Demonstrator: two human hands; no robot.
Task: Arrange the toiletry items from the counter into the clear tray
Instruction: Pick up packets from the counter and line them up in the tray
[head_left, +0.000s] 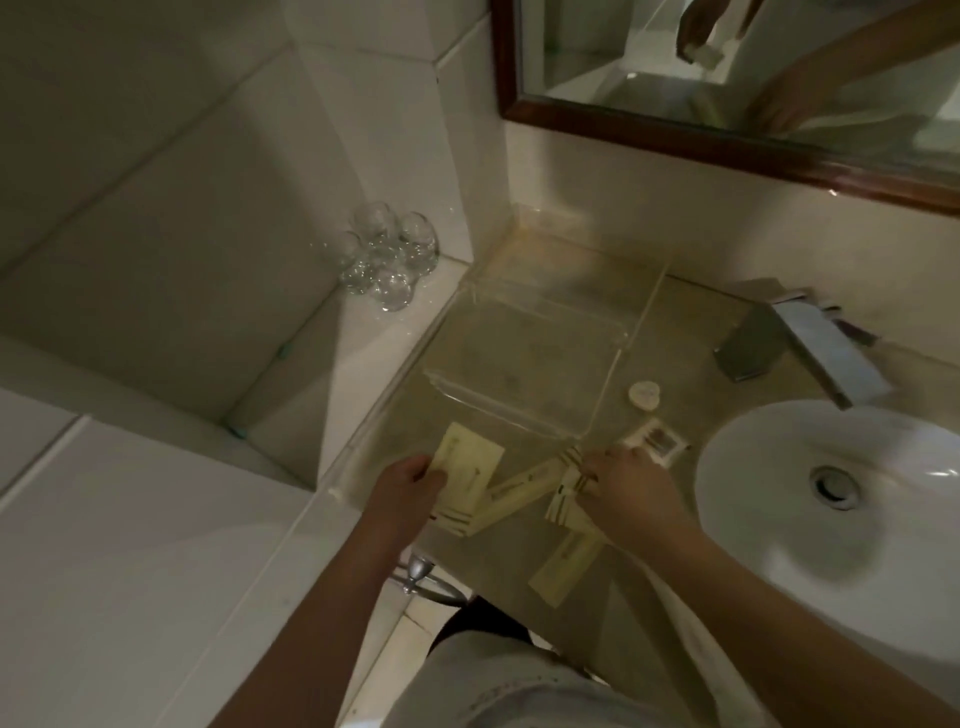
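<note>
A clear tray (524, 332) sits on the beige counter, nothing visible inside it. In front of it lie cream toiletry packets. My left hand (410, 493) grips a flat rectangular packet (467, 467) by its near end. My right hand (631, 491) closes its fingers on small striped packets (571, 486) beside a long thin packet (519, 496). Another long packet (569, 569) lies near the counter's front edge. A small sachet with a dark label (655, 441) and a round soap (644, 396) rest to the right of the tray.
A white basin (831, 499) with a metal faucet (800, 345) fills the right side. Several upturned glasses (387, 260) stand on the tiled ledge at the left. A wood-framed mirror (727, 135) hangs behind the counter.
</note>
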